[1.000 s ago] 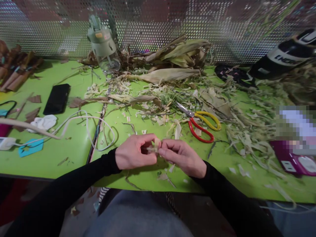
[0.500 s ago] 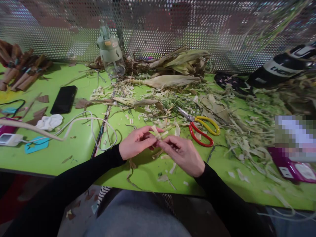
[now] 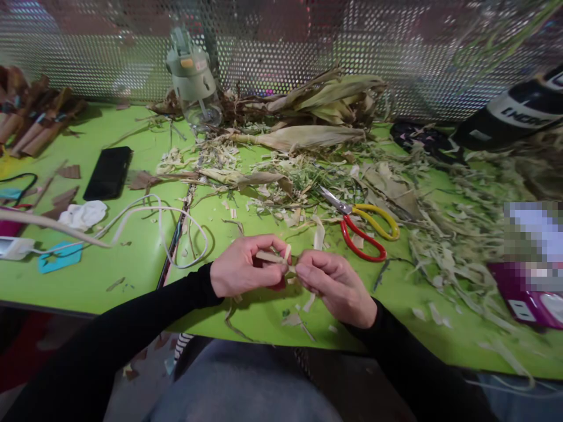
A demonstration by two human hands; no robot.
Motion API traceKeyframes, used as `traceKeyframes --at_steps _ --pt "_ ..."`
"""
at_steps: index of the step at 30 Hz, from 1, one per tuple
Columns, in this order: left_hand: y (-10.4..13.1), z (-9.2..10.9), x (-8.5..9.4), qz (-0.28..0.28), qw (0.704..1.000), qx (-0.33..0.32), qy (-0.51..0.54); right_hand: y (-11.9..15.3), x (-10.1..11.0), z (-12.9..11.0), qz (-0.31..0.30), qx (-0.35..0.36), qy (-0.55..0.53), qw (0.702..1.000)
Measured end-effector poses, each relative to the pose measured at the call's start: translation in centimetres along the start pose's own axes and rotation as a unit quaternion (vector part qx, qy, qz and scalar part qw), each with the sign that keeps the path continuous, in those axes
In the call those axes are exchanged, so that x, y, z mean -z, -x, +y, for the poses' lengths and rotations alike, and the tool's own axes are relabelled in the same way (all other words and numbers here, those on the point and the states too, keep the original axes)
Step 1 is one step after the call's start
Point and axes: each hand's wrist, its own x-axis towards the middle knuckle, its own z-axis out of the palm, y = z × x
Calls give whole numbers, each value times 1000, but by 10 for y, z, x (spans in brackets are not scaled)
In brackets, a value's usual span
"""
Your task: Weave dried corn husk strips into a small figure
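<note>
Both hands meet over the front of the green table (image 3: 259, 316), pinching a small piece of pale corn husk strips (image 3: 275, 258). My left hand (image 3: 248, 266) curls around its left part, thumb pressed against the fingers. With thumb and fingertips, my right hand (image 3: 336, 284) grips a strip end at the right. One short end sticks up between the hands; how the strips are folded or knotted is too small to tell. Beyond my right hand lie scissors (image 3: 360, 225) with one red and one yellow handle, blades pointing up-left. Husk scraps (image 3: 319, 231) are scattered around.
Dried corn husks (image 3: 316, 138) and shreds cover the back and right. A water bottle (image 3: 193, 82) stands behind; a black bottle (image 3: 510, 114) leans at right. Leftward are a phone (image 3: 108, 173), a white cable (image 3: 162, 234), crumpled tissue (image 3: 83, 215) and brown bundles (image 3: 39, 117). A perforated screen (image 3: 281, 53) rises behind.
My right hand has shifted slightly right and down, opening a small gap between the hands. The husk strips have turned, with a longer strip now lying across my left hand. The view moved slightly.
</note>
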Motion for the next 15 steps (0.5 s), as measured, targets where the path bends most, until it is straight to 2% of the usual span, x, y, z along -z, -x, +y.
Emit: traceKeyframes --at_steps 3,7,12,15 --pt "-3 1 4 1 1000 -5 6 -1 2 0 9 -18 -8 1000" --pt "-8 1 11 15 998 -36 57 -7 6 -6 36 -41 46 997" --pt "-8 -1 7 22 992 -90 88 -14 1 -7 67 -4 186 980" --pt "-8 -4 3 14 992 -102 72 -16 -5 -2 45 -5 174 984"
